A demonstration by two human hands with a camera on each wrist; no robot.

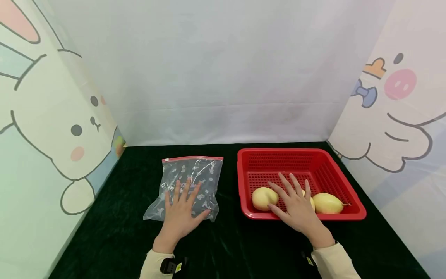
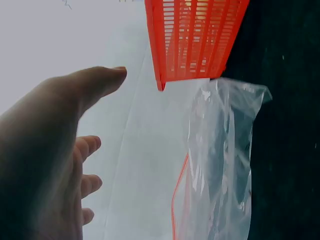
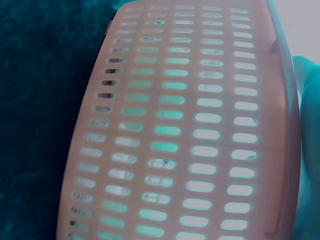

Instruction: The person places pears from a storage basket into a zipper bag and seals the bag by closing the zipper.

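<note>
My left hand [image 1: 181, 217] is spread over the clear zip bag [image 1: 205, 182], which has a red zip strip and white printed figures. In the left wrist view, a gap shows between the left hand [image 2: 55, 130] and the puffed-up bag [image 2: 220, 165]. My right hand [image 1: 296, 207], fingers spread, hovers over the front rim of the red basket [image 1: 278, 152]. Inside the basket lie a round pale-yellow fruit [image 1: 264, 198] left of that hand and a pear [image 1: 327, 203] with its stem to the right. Another yellow fruit is mostly hidden behind the right hand.
Dark green velvet cloth [image 1: 115, 232] covers the table. A white curtain [image 1: 223, 77] stands behind, with printed cartoon panels on both sides. The basket's slotted wall [image 3: 170, 130] fills much of the right wrist view.
</note>
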